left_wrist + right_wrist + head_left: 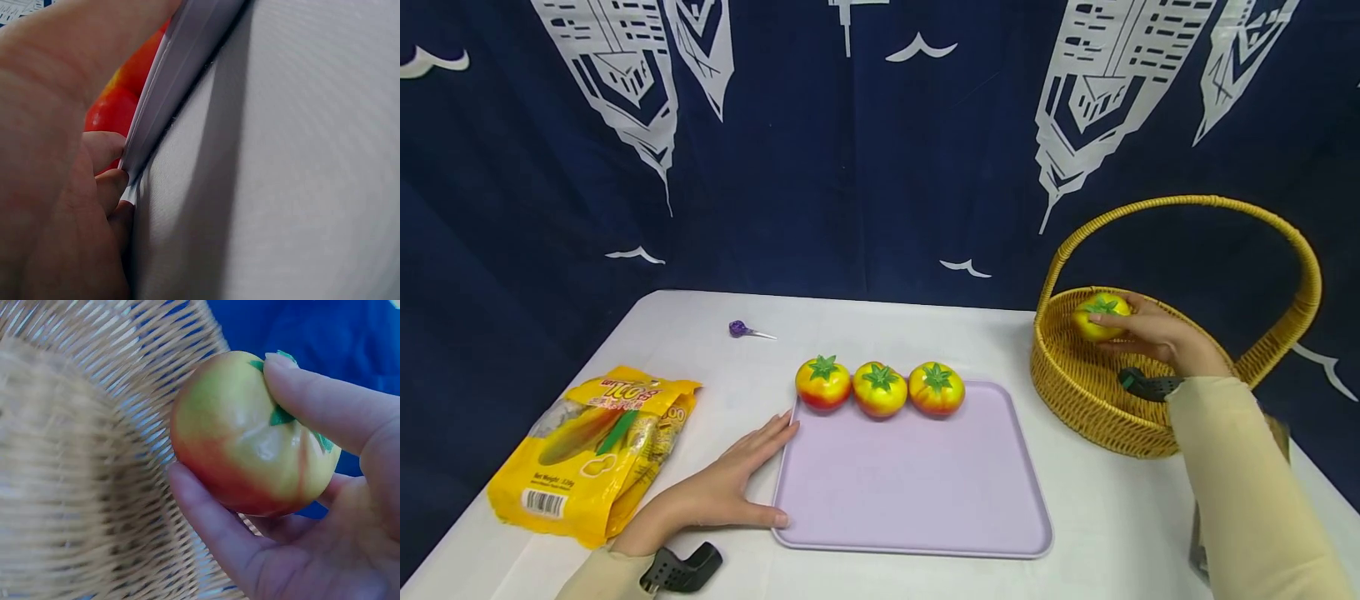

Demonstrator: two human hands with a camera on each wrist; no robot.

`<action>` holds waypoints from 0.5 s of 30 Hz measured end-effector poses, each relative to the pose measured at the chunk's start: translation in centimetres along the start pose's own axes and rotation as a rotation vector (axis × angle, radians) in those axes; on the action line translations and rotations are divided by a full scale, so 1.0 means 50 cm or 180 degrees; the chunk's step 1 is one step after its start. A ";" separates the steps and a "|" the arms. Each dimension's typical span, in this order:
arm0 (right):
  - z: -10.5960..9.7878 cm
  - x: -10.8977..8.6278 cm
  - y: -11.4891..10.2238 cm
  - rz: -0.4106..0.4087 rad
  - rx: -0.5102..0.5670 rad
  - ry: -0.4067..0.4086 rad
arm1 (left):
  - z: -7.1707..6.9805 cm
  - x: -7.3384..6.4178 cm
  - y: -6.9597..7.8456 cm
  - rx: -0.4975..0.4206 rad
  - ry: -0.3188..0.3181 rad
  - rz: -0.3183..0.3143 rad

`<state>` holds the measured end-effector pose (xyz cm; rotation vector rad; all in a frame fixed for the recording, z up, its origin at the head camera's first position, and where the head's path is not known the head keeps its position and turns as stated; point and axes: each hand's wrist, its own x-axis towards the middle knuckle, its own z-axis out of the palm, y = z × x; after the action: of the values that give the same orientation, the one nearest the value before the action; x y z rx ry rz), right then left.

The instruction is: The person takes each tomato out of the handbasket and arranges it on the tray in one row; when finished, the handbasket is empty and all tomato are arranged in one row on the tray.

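Observation:
My right hand grips a yellow-red toy tomato with a green leaf top, inside the wicker basket at the right. In the right wrist view, thumb and fingers wrap around that tomato, close to the woven wall. My left hand rests at the left edge of a lilac tray, its fingers fairly straight and thumb spread along the rim. The left wrist view shows its fingertips touching the tray's rim. Three similar tomatoes sit in a row along the tray's far edge.
A yellow candy bag lies left of my left hand. Farther back on the white table is a purple-wrapped lollipop. The basket's tall handle arches over it. A dark blue patterned curtain hangs behind the table.

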<state>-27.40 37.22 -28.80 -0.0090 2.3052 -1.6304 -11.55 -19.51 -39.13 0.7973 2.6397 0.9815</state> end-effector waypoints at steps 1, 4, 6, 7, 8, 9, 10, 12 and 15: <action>0.001 -0.006 -0.009 -0.0019 0.0048 0.0013 | 0.001 0.001 0.000 0.0002 0.0001 0.0021; 0.009 -0.024 -0.038 -0.0098 0.0130 0.0064 | 0.002 0.001 -0.002 0.0020 0.0004 0.0017; 0.020 -0.036 -0.056 -0.0193 0.0155 0.0079 | 0.003 0.001 -0.002 0.0026 0.0020 0.0019; 0.027 -0.042 -0.063 -0.0234 0.0161 0.0093 | 0.003 0.001 -0.002 0.0030 0.0029 0.0015; 0.035 -0.047 -0.069 -0.0269 0.0185 0.0101 | 0.003 0.001 -0.003 0.0036 0.0035 0.0001; 0.043 -0.052 -0.073 -0.0302 0.0208 0.0110 | 0.002 0.001 -0.003 0.0040 0.0037 -0.0013; 0.051 -0.056 -0.077 -0.0320 0.0266 0.0118 | 0.003 0.001 -0.003 0.0034 0.0041 -0.0010; 0.067 -0.066 -0.084 -0.0324 0.0421 0.0151 | 0.003 0.001 -0.003 0.0027 0.0036 0.0014; 0.092 -0.079 -0.093 -0.0359 0.0708 0.0193 | 0.003 0.003 -0.002 0.0038 0.0038 0.0067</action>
<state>-23.30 32.11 -24.89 -0.0405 2.1887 -1.9615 -11.66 -19.40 -39.28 0.8261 2.6550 0.9796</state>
